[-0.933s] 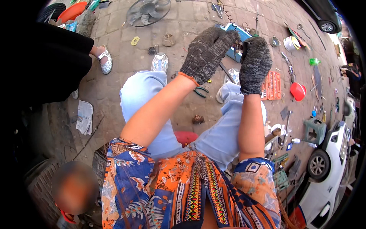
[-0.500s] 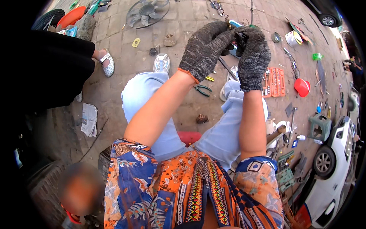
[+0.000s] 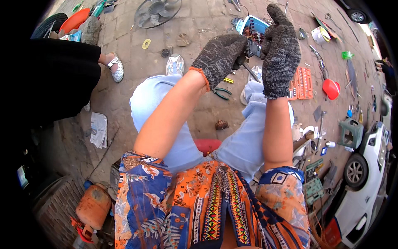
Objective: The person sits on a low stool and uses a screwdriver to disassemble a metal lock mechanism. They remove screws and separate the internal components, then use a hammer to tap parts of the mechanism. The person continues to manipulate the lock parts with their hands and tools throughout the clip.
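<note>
My left hand (image 3: pixel 222 54), in a dark grey knit glove with an orange cuff, is closed at the fingertips around a small black part (image 3: pixel 253 48). Below those fingers a dark thin rod (image 3: pixel 251 73) slants down to the right; whether I grip it is hidden. My right hand (image 3: pixel 284 52), gloved the same, stands beside the part with its fingers stretched away from me and nothing visible in them. Just beyond both hands sits a light blue basket (image 3: pixel 259 24) holding wires and dark pieces. Green-handled pliers (image 3: pixel 222 93) lie on the paving between my feet.
An orange socket set case (image 3: pixel 304 83) and a red bowl-like item (image 3: pixel 331 89) lie to the right. Farther right are a green stool (image 3: pixel 350 133) and a white car (image 3: pixel 365 178). A fan (image 3: pixel 157 13) lies ahead; a person in black (image 3: pixel 66 79) stands at left.
My right hand has come off the black part, its fingers now straightened upward. Both hands have moved slightly apart, uncovering the blue basket. My left hand keeps its grip.
</note>
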Tool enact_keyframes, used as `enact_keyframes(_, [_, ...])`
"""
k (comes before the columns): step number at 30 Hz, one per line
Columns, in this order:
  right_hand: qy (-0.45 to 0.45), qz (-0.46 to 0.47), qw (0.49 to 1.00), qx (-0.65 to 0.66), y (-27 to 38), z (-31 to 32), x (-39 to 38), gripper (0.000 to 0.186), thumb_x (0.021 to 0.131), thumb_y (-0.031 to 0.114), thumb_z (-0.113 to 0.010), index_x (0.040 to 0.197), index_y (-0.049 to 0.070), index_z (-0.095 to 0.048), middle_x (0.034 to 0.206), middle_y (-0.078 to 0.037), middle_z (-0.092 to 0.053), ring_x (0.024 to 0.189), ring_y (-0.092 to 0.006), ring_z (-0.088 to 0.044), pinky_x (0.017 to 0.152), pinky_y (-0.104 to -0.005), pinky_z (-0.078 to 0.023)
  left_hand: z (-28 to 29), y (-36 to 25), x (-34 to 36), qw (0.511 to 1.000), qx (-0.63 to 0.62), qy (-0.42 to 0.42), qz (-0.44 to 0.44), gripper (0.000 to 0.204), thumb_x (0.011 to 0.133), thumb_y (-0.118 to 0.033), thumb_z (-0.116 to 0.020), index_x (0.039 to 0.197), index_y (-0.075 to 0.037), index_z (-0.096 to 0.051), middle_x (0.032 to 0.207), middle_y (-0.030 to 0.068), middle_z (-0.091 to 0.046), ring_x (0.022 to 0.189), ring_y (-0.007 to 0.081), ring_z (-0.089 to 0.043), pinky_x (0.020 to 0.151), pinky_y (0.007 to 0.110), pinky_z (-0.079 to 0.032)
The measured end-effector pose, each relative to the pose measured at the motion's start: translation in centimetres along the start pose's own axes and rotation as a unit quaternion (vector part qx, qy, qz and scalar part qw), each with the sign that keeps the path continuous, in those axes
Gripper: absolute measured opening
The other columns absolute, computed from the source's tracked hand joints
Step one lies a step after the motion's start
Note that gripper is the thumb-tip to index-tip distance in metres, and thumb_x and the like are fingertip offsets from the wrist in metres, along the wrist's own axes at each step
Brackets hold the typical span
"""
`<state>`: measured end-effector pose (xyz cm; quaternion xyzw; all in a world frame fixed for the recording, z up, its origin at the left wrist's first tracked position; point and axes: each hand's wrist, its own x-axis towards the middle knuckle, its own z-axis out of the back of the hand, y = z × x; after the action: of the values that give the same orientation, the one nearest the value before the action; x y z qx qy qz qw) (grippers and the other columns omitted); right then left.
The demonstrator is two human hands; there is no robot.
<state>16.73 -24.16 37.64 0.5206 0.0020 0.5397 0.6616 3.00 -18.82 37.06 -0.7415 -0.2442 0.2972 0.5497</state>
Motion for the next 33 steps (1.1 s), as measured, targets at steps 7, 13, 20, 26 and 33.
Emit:
enact_keyframes(7, [0.128, -0.016, 0.977, 0.169, 2.2, 0.7, 0.2, 0.035, 0.072, 0.012, -0.074, 0.105, 0.004, -0.062, 0.091, -0.004, -0.061, 0.082, -0.0112, -0.057, 0.075, -0.0251, -0.048, 0.2, 0.4, 0.2, 0.991, -0.027, -0.078, -0.109, 0.028, 0.09, -0.026, -0.05, 0.103, -0.003, -0.059, 0.084, 0.0065, -0.061, 0.07, 0.0134, -0.057, 0.065, 0.028, -0.048])
enact_keyframes(13, [0.168, 0.006, 0.975, 0.144, 2.5, 0.9, -0.4, 0.042, 0.068, 0.014, -0.078, 0.106, 0.006, -0.063, 0.088, -0.002, -0.061, 0.079, -0.009, -0.057, 0.072, -0.0235, -0.05, 1.4, 1.5, 0.3, 0.953, 0.144, -0.054, -0.262, 0.03, 0.091, -0.023, -0.048, 0.106, 0.0, -0.058, 0.091, 0.0115, -0.063, 0.078, 0.0192, -0.059, 0.071, 0.034, -0.048])
enact_keyframes(20, [0.161, 0.054, 0.977, 0.133, 1.8, 0.7, -0.6, 0.04, 0.068, 0.016, -0.077, 0.105, 0.006, -0.064, 0.084, -0.005, -0.063, 0.076, -0.014, -0.059, 0.072, -0.0274, -0.049, 1.0, -0.2, -0.9, 0.991, 0.076, 0.005, -0.109, 0.028, 0.09, -0.026, -0.048, 0.1, -0.003, -0.06, 0.075, 0.0039, -0.059, 0.063, 0.0095, -0.052, 0.056, 0.026, -0.044])
enact_keyframes(26, [0.192, 0.099, 0.974, 0.073, 2.2, 0.7, -0.5, 0.036, 0.071, 0.019, -0.072, 0.105, 0.007, -0.064, 0.087, -0.011, -0.062, 0.081, -0.0251, -0.057, 0.074, -0.0354, -0.046, 1.3, 0.4, -1.1, 0.998, -0.046, 0.016, -0.047, 0.022, 0.09, -0.023, -0.048, 0.097, -0.006, -0.061, 0.071, -0.0031, -0.053, 0.059, 0.0043, -0.043, 0.05, 0.021, -0.035])
enact_keyframes(33, [0.215, 0.185, 0.959, 0.004, 1.2, 1.3, -0.5, 0.038, 0.072, 0.019, -0.072, 0.106, 0.008, -0.063, 0.09, -0.012, -0.061, 0.084, -0.0255, -0.056, 0.076, -0.0357, -0.046, 1.6, 0.2, -1.2, 0.996, 0.077, 0.043, -0.015, 0.021, 0.089, -0.023, -0.048, 0.091, -0.006, -0.061, 0.07, -0.0005, -0.054, 0.06, 0.0066, -0.046, 0.051, 0.023, -0.038])
